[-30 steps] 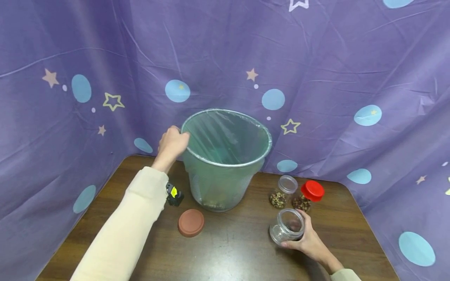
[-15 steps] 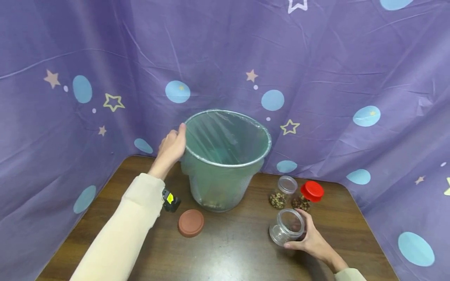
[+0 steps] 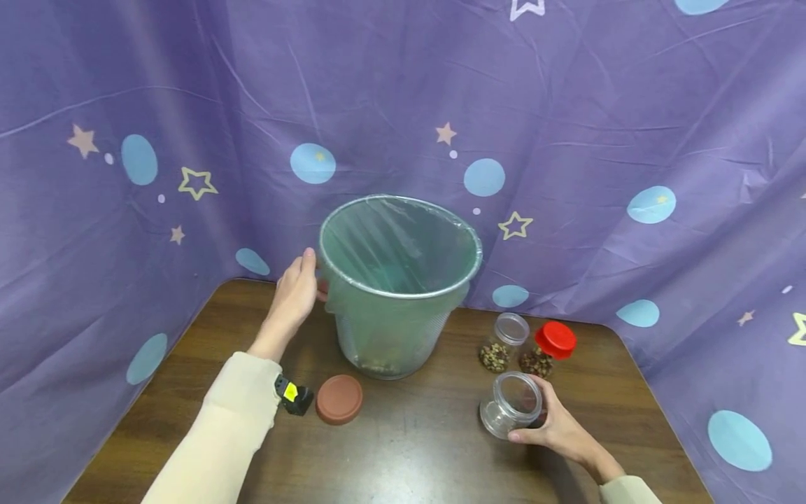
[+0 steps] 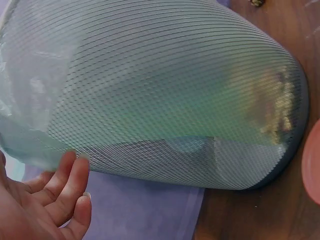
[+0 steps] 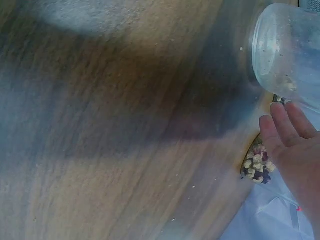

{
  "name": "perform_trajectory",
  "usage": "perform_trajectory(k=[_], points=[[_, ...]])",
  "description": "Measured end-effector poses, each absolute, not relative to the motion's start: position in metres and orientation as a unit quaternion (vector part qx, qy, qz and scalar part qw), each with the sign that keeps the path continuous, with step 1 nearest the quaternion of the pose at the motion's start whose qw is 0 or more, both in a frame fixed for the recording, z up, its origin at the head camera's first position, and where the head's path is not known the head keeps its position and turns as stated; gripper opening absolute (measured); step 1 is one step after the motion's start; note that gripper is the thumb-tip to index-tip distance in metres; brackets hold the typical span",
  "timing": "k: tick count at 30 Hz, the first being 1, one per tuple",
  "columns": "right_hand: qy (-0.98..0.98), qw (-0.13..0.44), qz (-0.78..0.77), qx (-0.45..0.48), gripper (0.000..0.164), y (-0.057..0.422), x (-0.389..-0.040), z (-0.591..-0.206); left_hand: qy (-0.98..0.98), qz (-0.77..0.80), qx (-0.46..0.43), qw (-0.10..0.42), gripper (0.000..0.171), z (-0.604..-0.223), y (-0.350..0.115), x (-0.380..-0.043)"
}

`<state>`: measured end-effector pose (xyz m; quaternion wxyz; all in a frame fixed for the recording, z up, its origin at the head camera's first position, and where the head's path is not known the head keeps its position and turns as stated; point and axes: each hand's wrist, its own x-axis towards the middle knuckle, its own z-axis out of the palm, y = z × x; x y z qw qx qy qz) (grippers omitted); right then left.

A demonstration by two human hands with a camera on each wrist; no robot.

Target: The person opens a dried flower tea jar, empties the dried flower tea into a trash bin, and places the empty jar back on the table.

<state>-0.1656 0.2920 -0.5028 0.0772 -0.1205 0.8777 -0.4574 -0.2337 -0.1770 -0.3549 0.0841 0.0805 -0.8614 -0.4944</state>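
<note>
On the table, right of centre, we find the unlidded clear jar, with the thumb and fingers of the right hand curved round its body. We judge it light, stiff and smooth enough to slip; glass or plastic we cannot tell, so we treat it as breakable. The surest hold is round the body, below the thicker rim. Within, we note only specks. The mesh bin is probably light and best steadied by its rim; its green liner looks like soft, thin film. Yellowish-brown clumps show through the wall near the base, apparently inside. Beside it, the left hand has loosely bent fingers, grasping nothing that we can see; contact we cannot confirm. Behind the clear jar, the clear-lidded jar and red-lidded jar hold what look like dried pieces. A reddish-brown lid lies before the bin.
</note>
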Motion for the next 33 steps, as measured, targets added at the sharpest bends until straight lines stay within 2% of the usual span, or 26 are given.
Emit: perform_trajectory(k=[8, 17, 22, 26, 33], points=[[0.872, 0.07, -0.466, -0.132, 0.097, 0.29, -0.167, -0.499, -0.859, -0.5, 0.077, 0.074, 0.062, -0.375, -0.177, -0.223], [0.846, 0.101, -0.507, -0.132, 0.094, 0.291, -0.17, -0.493, -0.848, -0.522, 0.072, 0.064, 0.06, -0.388, -0.176, -0.206], [0.854, 0.099, -0.495, -0.128, 0.085, 0.29, -0.169, -0.488, -0.855, -0.51, 0.071, 0.055, 0.06, -0.396, -0.171, -0.197], [0.876, 0.083, -0.459, -0.12, 0.074, 0.289, -0.168, -0.483, -0.881, -0.465, 0.063, 0.06, 0.056, -0.407, -0.163, -0.192], [0.922, 0.012, -0.373, -0.102, 0.06, 0.282, -0.169, -0.472, -0.927, -0.365, 0.011, 0.085, 0.049, -0.431, -0.145, -0.183]])
